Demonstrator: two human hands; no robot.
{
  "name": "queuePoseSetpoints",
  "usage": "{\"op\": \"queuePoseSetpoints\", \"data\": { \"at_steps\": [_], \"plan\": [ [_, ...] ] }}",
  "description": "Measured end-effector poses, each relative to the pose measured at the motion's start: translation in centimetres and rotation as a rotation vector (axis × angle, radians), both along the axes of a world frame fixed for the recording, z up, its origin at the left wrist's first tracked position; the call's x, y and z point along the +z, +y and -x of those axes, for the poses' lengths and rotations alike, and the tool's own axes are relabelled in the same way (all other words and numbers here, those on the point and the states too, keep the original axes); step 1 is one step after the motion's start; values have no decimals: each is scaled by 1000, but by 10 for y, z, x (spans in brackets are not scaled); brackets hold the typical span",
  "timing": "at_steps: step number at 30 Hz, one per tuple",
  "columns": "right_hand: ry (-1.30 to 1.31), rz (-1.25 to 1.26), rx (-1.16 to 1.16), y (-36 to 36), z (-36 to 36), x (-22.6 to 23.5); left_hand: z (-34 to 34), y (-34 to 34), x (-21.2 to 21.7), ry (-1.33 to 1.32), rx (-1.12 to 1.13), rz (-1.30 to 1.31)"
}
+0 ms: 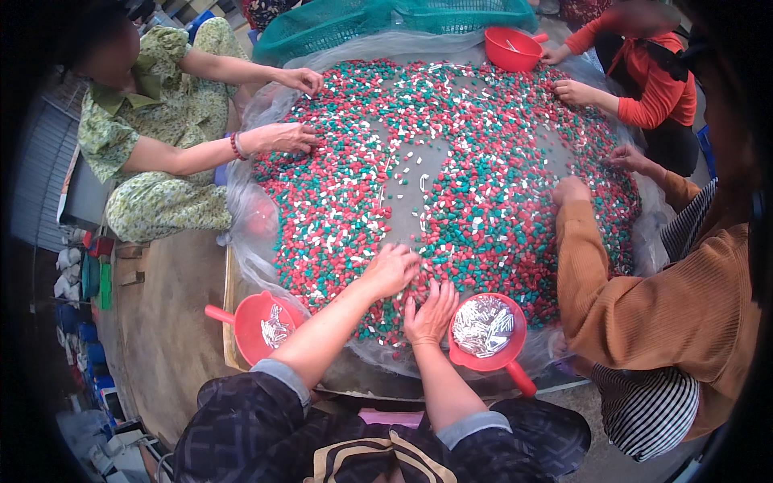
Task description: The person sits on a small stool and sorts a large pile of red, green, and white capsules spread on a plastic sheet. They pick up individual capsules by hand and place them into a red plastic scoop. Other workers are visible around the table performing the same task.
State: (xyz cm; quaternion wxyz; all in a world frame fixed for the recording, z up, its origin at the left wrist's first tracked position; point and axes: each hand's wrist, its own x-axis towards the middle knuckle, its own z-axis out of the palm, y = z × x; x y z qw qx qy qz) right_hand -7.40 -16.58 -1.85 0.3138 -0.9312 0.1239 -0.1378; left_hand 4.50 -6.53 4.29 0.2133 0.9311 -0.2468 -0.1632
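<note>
A wide spread of small red, green and white plastic pieces [491,189] covers a table in front of me. My left hand [392,270] lies on the near edge of the heap, fingers stretched to the right among the pieces and a little blurred. Close beside it, my right hand [432,312] rests on the pieces with its fingers apart. No held piece can be made out in either hand. Right of my right hand stands a red scoop [522,354] filled with white pieces [483,326]. Another red scoop [248,342], with fewer white pieces, sits beyond my left forearm.
Clear plastic sheeting [254,211] lines the table's rim. At the left, a person's hand [282,138] touches the heap; to the right are a brown-sleeved arm [584,249] and an orange-sleeved person's hand [573,92]. A red bowl [511,55] and green basket [338,28] stand at the far side.
</note>
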Motion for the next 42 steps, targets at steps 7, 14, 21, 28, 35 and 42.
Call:
{"op": "queuePoseSetpoints", "data": {
  "at_steps": [7, 14, 21, 28, 35, 42],
  "plan": [
    [18, 59, 20, 0, -2, 11, -110, 27, -6, -155, 294, 40],
    [49, 71, 17, -1, -2, 8, -164, -12, -51, -130, 359, -71],
    [25, 72, 17, 1, -1, 3, -87, -19, -66, -343, -75, 173],
    [32, 91, -8, -1, -3, 2, -29, 27, -20, -204, -30, 183],
    [-6, 74, 13, 0, -4, 0, -120, 27, -26, -94, 630, 18],
    [20, 62, 0, 1, -2, 0, -114, 28, -44, -252, 474, -58]
  ]
}}
